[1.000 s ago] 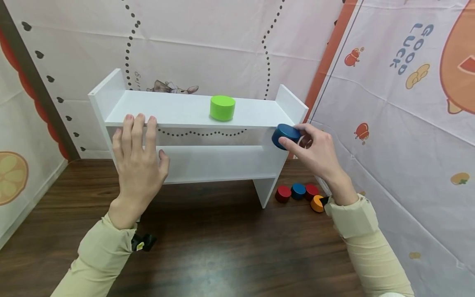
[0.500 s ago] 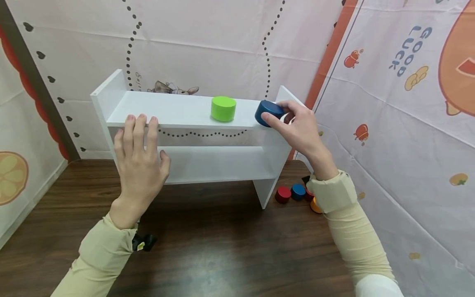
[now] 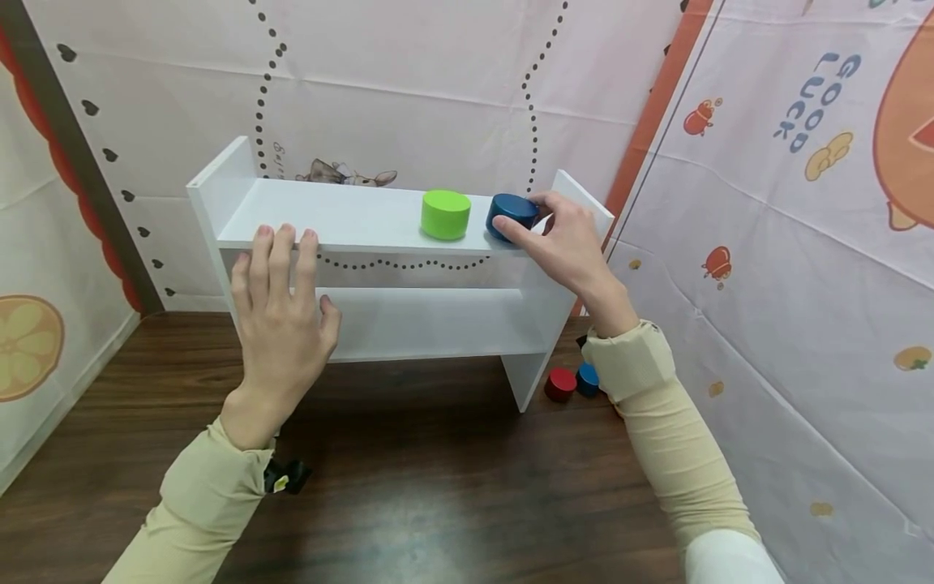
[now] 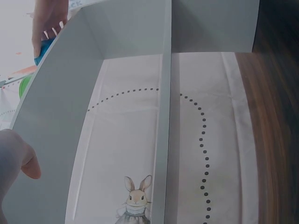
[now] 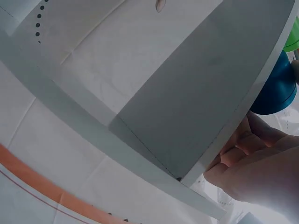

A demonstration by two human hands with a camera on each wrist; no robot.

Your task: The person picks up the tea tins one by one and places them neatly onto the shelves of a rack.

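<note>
A blue cylinder (image 3: 514, 209) stands at the right part of the white shelf's (image 3: 343, 212) top board, just right of a green cylinder (image 3: 446, 216), with a narrow gap between them. My right hand (image 3: 572, 243) pinches the blue cylinder between thumb and fingers; in the right wrist view the blue cylinder (image 5: 276, 88) shows past the board's edge. My left hand (image 3: 280, 324) rests with straight fingers at the front edge of the top board, on the left, and holds nothing. Its thumb (image 4: 31, 163) shows in the left wrist view.
Below the top board runs a lower white shelf board (image 3: 430, 320). On the dark wooden surface (image 3: 409, 487), right of the shelf, stand a red cylinder (image 3: 560, 384) and another blue cylinder (image 3: 587, 379), partly behind my right sleeve. Printed cloth hangs behind and at both sides.
My right hand has moved left and up with the blue cylinder, from the shelf's right front corner onto the top board beside the green cylinder. The left hand has stayed in place.
</note>
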